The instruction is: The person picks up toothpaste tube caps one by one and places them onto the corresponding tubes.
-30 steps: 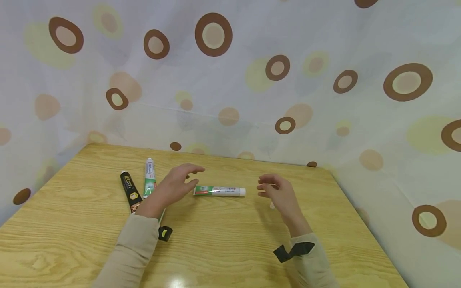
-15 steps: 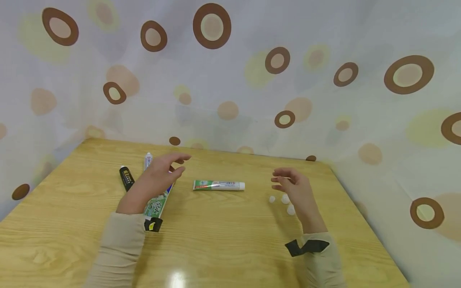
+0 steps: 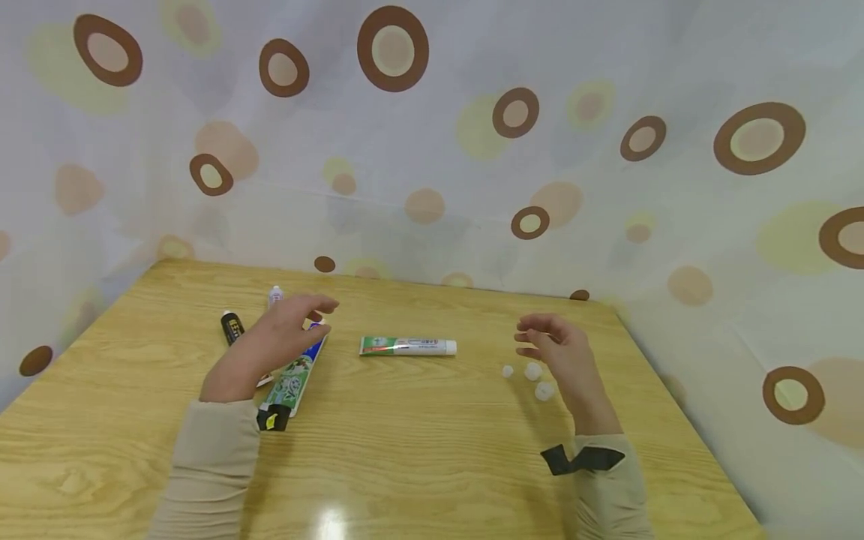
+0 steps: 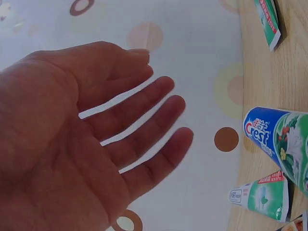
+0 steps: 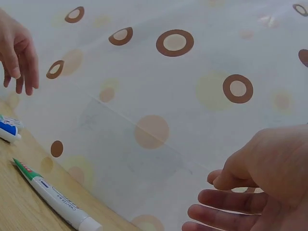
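Note:
My left hand (image 3: 270, 337) hovers over the tubes at the left, fingers loosely bent and holding nothing. Partly beneath it lies a blue and green Crest toothpaste tube (image 3: 295, 381). A black tube (image 3: 232, 327) and a green and white toothpaste tube (image 4: 263, 196) lie beyond, partly covered by the hand in the head view. Alone in the middle of the table is another green and white toothpaste tube (image 3: 408, 346), its white cap to the right. Above several small white caps (image 3: 543, 391) at the right, my right hand (image 3: 563, 364) hangs with relaxed fingers, grasping nothing.
The wooden table (image 3: 418, 465) reaches back to a curtain-like sheet (image 3: 432, 150) with brown ring patterns, which also runs along the right side. Black bands (image 3: 583, 460) are fixed at both sleeve cuffs.
Both hands have moved apart, the left one leftward and the right one rightward. The white caps and the Crest tube have come into fuller view. The middle tube stays where it lies.

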### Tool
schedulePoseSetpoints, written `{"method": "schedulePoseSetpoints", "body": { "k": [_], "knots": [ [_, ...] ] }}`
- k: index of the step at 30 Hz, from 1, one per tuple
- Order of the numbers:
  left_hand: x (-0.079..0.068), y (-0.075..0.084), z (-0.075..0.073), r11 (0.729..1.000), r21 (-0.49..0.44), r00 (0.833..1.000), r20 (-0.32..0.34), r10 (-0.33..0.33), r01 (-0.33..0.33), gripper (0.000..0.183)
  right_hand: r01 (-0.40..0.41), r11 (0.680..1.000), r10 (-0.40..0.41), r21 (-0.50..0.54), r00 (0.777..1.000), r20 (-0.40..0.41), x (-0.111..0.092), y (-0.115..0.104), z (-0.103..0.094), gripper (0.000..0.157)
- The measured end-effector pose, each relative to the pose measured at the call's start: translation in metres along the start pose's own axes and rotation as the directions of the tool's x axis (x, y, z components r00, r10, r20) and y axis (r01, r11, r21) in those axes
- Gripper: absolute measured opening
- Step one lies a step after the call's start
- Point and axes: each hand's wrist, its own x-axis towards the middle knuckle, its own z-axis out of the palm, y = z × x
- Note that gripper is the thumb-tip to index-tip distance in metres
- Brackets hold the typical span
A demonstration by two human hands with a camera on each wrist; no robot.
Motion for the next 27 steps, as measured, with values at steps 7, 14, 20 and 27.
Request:
{"method": "schedulePoseSetpoints", "body": {
  "k": [7, 14, 20, 27],
  "knots": [
    [-0.004, -0.011, 0.001, 0.995, 0.074, 0.989, 0.123, -0.080, 0.072, 0.046, -0.085, 0.992, 0.094, -0.094, 0.991, 0.092, 0.002, 0.005, 0.003, 0.031],
    [-0.005, -0.014, 0.004, 0.971, 0.162, 0.945, 0.248, -0.213, 0.177, 0.056, -0.117, 0.943, 0.181, -0.312, 0.966, 0.183, 0.004, 0.015, 0.005, 0.034],
    [-0.005, -0.011, 0.008, 0.941, 0.181, 0.908, 0.261, -0.327, 0.287, 0.068, -0.102, 0.908, 0.201, -0.407, 0.957, 0.208, 0.005, 0.022, 0.008, 0.037],
    [-0.004, -0.009, 0.016, 0.918, 0.204, 0.882, 0.267, -0.387, 0.341, 0.076, -0.115, 0.844, 0.259, -0.523, 0.943, 0.211, 0.004, 0.025, 0.013, 0.039]
  ]
}}
